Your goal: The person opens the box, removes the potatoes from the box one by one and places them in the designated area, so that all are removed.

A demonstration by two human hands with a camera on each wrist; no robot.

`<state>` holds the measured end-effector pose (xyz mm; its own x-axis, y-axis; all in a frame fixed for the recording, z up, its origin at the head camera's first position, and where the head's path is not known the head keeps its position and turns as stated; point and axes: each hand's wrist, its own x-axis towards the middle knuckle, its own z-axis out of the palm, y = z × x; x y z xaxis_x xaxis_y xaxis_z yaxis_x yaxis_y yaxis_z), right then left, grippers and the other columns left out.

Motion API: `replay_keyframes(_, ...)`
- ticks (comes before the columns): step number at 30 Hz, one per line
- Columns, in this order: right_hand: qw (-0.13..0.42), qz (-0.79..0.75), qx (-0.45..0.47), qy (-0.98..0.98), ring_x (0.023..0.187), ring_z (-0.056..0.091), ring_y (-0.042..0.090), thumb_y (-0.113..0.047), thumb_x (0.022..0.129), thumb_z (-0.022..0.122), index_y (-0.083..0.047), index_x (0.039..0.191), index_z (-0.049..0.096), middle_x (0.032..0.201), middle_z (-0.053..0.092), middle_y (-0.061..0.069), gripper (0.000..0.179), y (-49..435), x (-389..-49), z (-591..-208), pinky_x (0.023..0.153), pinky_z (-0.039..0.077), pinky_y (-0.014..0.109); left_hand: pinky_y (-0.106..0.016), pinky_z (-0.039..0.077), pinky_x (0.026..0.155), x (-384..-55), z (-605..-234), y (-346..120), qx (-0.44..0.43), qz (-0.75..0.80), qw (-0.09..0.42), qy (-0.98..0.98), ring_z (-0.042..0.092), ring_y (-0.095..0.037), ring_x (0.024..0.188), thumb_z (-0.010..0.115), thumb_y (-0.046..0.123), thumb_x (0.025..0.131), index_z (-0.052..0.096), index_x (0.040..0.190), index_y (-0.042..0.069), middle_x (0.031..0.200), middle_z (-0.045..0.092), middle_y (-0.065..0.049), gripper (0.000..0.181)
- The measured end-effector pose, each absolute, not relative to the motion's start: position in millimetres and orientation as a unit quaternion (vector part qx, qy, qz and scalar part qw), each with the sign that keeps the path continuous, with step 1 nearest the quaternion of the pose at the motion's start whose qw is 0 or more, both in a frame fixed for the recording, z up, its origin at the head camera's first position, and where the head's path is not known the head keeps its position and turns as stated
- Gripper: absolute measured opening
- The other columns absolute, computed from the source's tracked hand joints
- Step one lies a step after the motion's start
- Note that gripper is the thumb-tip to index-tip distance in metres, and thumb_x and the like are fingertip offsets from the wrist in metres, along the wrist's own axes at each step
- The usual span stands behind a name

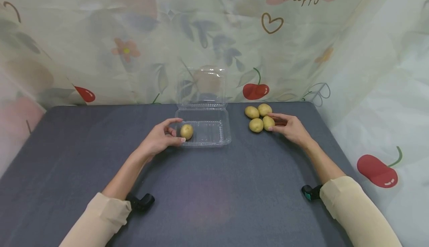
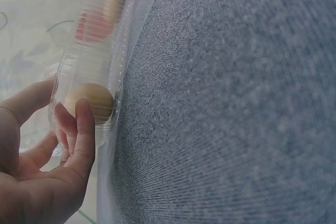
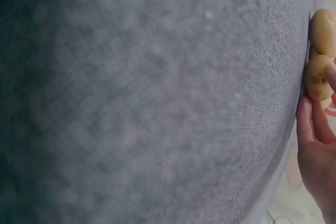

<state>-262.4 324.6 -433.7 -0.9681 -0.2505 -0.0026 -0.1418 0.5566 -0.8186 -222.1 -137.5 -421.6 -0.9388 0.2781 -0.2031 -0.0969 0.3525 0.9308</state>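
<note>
A clear plastic clamshell box [image 1: 222,142] stands on the table with its lid [image 1: 201,86] raised at the back. One small potato [image 1: 186,132] lies inside, at the left end. My left hand [image 1: 161,137] holds the box by that end, with fingers at the front and back corners; the left wrist view shows fingertips [image 2: 84,114] against the wall in front of the potato. To the right of the box, several potatoes [image 1: 256,125] sit in a cluster. My right hand [image 1: 289,127] pinches the nearest right one [image 1: 268,122] between thumb and fingers, still among the others.
A dark grey cloth covers the table [image 1: 207,191]. Behind it hangs a pale printed curtain [image 1: 140,68] with flowers and cherries, and another sheet [image 1: 378,109] hangs at the right side. Black wrist straps [image 1: 142,203] show at both sleeves.
</note>
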Motion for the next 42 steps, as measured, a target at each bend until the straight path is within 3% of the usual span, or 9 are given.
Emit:
replay_keyframes(18,0.056,-0.47,-0.098,0.876,0.121,0.058,0.033,-0.018,0.094,0.072,-0.004,0.139,0.056,0.14,0.055,0.017,0.051,327.2,-262.4,-423.4,0.083,0.049,0.016,-0.042,0.053,0.08,-222.5,-419.3,-137.0,0.053,0.565,0.173,0.805,0.057,-0.027,0.082,0.077,0.014,0.089,0.038,0.152,0.017,0.092,0.052,-0.01,0.075)
replay_keyframes(28,0.002,-0.5,-0.089,0.862,0.104,0.063,0.006,-0.015,0.094,0.071,-0.001,0.135,0.059,0.131,0.06,0.022,0.045,323.6,-259.4,-417.5,0.082,0.052,0.019,-0.04,0.054,0.078,-222.4,-421.5,-136.6,0.044,0.566,0.172,0.805,0.058,-0.029,0.082,0.078,0.014,0.087,0.041,0.15,0.02,0.091,0.052,-0.01,0.073)
replay_keyframes(35,0.001,-0.529,-0.106,0.842,0.103,0.065,0.008,-0.015,0.093,0.072,-0.001,0.133,0.06,0.128,0.061,0.022,0.044,315.1,-260.9,-413.0,0.084,0.053,0.021,-0.041,0.054,0.081,-222.2,-419.4,-136.7,0.046,0.564,0.174,0.806,0.062,-0.032,0.086,0.077,0.013,0.088,0.038,0.152,0.018,0.091,0.051,-0.01,0.075)
replay_keyframes(42,0.008,-0.543,-0.137,0.828,0.105,0.066,0.013,-0.007,0.093,0.07,0.004,0.136,0.056,0.132,0.056,0.028,0.046,301.3,-260.1,-408.4,0.086,0.052,0.021,-0.041,0.055,0.082,-222.5,-419.6,-136.7,0.047,0.572,0.176,0.8,0.059,-0.027,0.082,0.078,0.012,0.087,0.038,0.152,0.017,0.091,0.05,-0.01,0.076)
